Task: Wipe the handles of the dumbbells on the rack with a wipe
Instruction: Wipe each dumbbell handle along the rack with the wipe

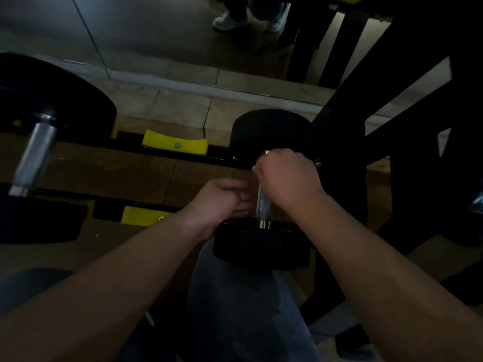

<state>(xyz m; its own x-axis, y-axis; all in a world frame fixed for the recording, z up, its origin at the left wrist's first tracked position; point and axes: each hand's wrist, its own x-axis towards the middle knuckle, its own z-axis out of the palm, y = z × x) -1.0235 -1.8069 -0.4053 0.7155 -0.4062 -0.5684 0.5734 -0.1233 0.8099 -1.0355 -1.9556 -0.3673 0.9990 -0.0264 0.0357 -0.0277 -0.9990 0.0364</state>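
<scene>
Dumbbells lie across the two black rails of a rack [162,152], seen from above in dim light. At the far left rests the large dumbbell [35,152], its knurled steel bar running between two broad black heads, the farther one much the bigger in view. Right of it a yellow cradle [175,146] on the far rail and a nearer yellow cradle [145,215] on the front rail hold nothing. Further right comes the left hand [224,202], palm turned toward the small dumbbell [271,131]; its fingers are loosely curved and hold nothing that shows, their tips just beside the handle [264,205], though the blur hides whether they touch it. The small dumbbell sits on the rack with one round black head on the far rail and the other on the front rail, just above a knee in blue jeans [235,296]. The right hand [287,178] is closed in a fist round the upper part of the handle, close under the far head, and a white scrap of the wipe [254,168] peeps out at the fist's left edge, pressed against the steel. The lower stretch of the handle is bare and shiny. At the right stand the rack's black upright struts [339,121].
</scene>
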